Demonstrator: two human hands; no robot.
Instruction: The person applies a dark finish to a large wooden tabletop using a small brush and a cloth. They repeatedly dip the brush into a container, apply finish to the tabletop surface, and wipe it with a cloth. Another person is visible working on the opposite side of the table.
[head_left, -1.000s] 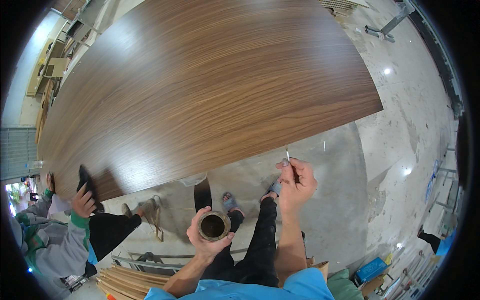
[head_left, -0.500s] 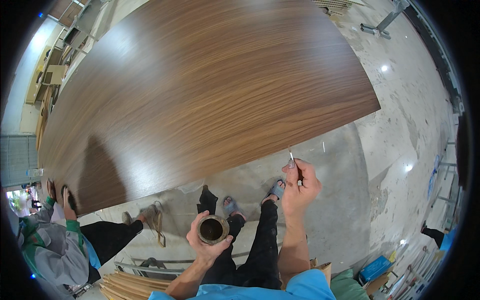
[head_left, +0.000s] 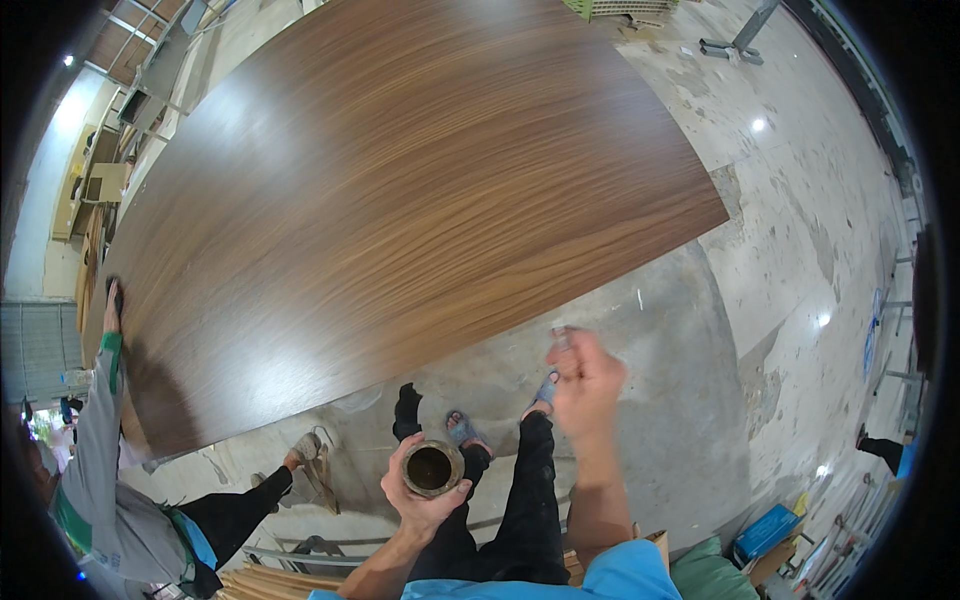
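My left hand (head_left: 418,508) is wrapped round a small round pot (head_left: 433,467) with a thick, stained rim and dark contents, held upright in front of my legs. My right hand (head_left: 590,385), smeared by motion, pinches a thin little brush (head_left: 561,328); its tip is too blurred to make out. Both are just off the near edge of a large brown wood-grain panel (head_left: 430,190). Nothing I hold touches the panel.
At the far left a co-worker (head_left: 120,510) in grey and green reaches over the panel, a dark pad under one hand (head_left: 113,300). Wooden strips (head_left: 270,582) and a metal rail lie behind me. A blue box (head_left: 768,532) sits at lower right; a metal stand (head_left: 742,42) is far right.
My right hand has drawn slightly down and left, away from the panel edge, with the brush. The pot moved slightly right and down. The co-worker's hand has slid farther up the panel's left side.
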